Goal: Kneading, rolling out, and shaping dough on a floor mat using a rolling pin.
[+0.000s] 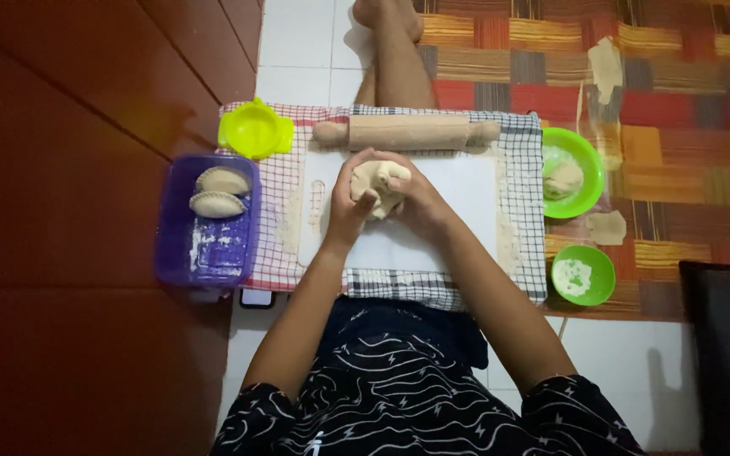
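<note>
Both my hands are wrapped around one lump of pale dough (379,180) above a white board (466,203). My left hand (350,203) cups it from the left, fingers curled over it. From the right side my right hand (420,196) presses on the same lump. A wooden rolling pin (407,133) lies across the far edge of the board, just beyond my hands.
A checked cloth (276,211) lies under the board. At the left, a purple box (207,224) holds two folded pastries (220,192), with a yellow press mould (254,129) behind it. Right: a green bowl of dough (571,173), a smaller green bowl (583,275), a patterned mat (686,101).
</note>
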